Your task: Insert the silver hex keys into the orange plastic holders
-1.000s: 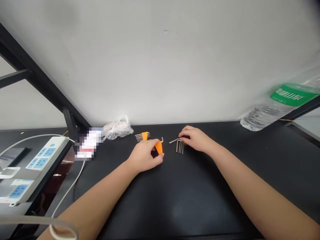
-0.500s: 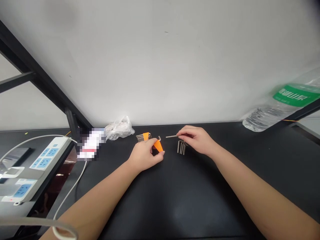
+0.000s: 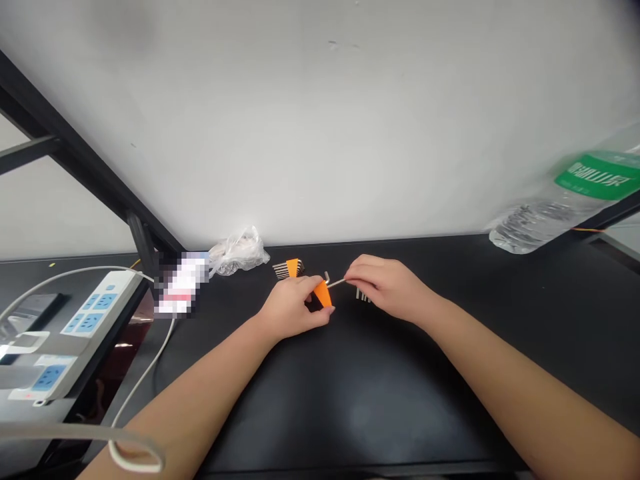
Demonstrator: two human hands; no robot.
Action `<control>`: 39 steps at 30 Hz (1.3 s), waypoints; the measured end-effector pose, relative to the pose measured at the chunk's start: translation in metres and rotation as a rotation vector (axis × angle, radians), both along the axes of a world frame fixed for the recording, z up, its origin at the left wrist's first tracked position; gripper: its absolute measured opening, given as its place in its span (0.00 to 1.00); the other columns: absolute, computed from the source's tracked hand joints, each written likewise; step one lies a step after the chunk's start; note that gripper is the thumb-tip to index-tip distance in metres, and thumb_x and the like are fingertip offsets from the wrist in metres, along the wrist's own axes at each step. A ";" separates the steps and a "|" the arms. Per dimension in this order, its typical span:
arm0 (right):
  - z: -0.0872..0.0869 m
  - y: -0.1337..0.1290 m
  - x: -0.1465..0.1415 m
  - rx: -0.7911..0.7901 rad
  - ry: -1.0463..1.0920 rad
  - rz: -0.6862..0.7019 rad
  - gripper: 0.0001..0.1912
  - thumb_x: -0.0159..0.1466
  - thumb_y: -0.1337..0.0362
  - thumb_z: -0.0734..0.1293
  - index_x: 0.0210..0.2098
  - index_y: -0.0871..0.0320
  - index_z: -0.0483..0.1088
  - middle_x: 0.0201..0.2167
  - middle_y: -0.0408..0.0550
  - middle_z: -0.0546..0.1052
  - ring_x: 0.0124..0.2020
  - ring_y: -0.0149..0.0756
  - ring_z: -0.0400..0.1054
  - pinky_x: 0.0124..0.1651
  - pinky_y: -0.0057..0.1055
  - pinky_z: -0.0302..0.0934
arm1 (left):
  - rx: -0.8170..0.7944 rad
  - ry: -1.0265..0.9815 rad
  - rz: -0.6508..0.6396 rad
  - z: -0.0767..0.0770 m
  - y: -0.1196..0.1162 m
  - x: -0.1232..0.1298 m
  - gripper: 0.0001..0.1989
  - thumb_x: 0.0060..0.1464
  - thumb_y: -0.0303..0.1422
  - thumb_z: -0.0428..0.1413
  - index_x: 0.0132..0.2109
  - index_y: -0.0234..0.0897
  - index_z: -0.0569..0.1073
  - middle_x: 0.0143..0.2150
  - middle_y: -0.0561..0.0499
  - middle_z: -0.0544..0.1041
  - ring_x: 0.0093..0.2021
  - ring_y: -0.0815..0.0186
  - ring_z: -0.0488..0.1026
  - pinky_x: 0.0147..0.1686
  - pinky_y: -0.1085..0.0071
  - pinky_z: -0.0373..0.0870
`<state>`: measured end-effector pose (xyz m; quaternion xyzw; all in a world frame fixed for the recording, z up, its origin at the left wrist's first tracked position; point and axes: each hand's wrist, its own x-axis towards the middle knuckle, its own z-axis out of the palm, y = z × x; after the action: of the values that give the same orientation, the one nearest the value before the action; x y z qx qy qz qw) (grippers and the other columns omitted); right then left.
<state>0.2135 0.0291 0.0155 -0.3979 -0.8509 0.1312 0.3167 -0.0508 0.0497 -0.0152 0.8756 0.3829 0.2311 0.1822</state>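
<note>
My left hand grips an orange plastic hex key holder, and a short bent metal end sticks up from its top. My right hand pinches a thin steel hex key, whose tip points left, very near the orange holder. Under my right hand, a small set of steel hex keys stands on the black tabletop, mostly hidden. Behind my left hand lies a bundle of hex keys with an orange clip.
A white power strip and white cable lie at left, near a pixelated object and a crumpled plastic bag. A water bottle lies at upper right. A white wall rises behind the table.
My right hand has moved left, bringing the hex key's tip close to the orange holder. It now covers most of the standing keys. My left hand has barely moved.
</note>
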 end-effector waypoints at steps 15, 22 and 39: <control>-0.015 -0.010 -0.031 -0.110 -0.061 0.033 0.07 0.71 0.69 0.61 0.40 0.53 0.69 0.43 0.50 0.75 0.37 0.37 0.69 0.38 0.34 0.65 | -0.039 -0.018 -0.095 0.011 -0.007 0.005 0.09 0.54 0.38 0.62 0.38 0.40 0.71 0.29 0.56 0.71 0.29 0.68 0.70 0.31 0.72 0.66; -0.017 0.012 0.004 -0.118 -0.106 -0.161 0.03 0.69 0.65 0.65 0.40 0.54 0.71 0.41 0.49 0.76 0.37 0.38 0.70 0.41 0.35 0.64 | -0.028 0.027 -0.063 0.016 -0.007 0.004 0.10 0.53 0.39 0.62 0.36 0.40 0.70 0.30 0.55 0.72 0.29 0.67 0.70 0.32 0.71 0.66; -0.029 0.035 0.015 -0.478 -0.258 -0.470 0.03 0.55 0.67 0.70 0.28 0.54 0.71 0.33 0.46 0.77 0.31 0.36 0.69 0.31 0.32 0.58 | 0.006 0.039 0.013 0.007 -0.001 0.003 0.19 0.53 0.39 0.61 0.52 0.42 0.74 0.37 0.52 0.80 0.36 0.62 0.77 0.36 0.68 0.72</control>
<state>0.2282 0.0641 -0.0134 -0.6590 -0.7143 0.1989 0.1261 -0.0480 0.0486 -0.0080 0.8781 0.3914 0.2162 0.1703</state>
